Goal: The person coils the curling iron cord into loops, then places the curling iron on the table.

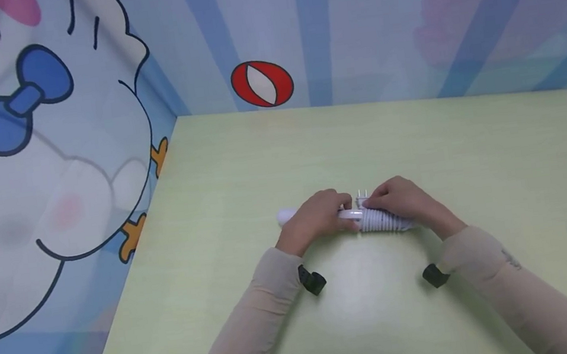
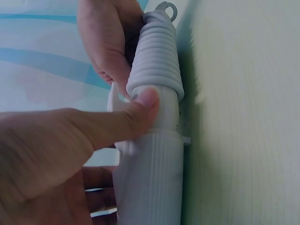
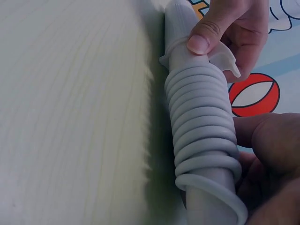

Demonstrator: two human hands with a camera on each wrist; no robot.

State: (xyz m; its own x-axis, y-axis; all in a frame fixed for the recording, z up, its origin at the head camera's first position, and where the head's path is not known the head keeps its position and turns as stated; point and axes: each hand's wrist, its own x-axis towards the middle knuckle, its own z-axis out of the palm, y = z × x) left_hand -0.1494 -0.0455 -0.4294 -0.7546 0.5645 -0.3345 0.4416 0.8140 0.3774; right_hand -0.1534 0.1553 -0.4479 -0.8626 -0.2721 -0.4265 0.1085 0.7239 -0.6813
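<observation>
A white curling iron [image 1: 286, 217] lies across the table, its rounded end to the left. Its white cord [image 3: 201, 112] is wound in several turns round the handle, and a hanging ring [image 2: 171, 11] shows at the far tip. My left hand [image 1: 319, 214] grips the iron just beside the coils, thumb on top, near the clamp lever [image 3: 225, 57]. At the coils' upper side, my right hand [image 1: 407, 199] pinches the two-pronged plug [image 1: 362, 196], whose prongs point away from me. In the right wrist view, the right fingertips are partly hidden behind the coils.
The pale yellow-green table [image 1: 239, 165] meets a blue striped wall [image 1: 366, 28] at the back. A cartoon-printed panel [image 1: 79, 216] stands along the table's left edge. Small black wrist cameras are worn at both cuffs.
</observation>
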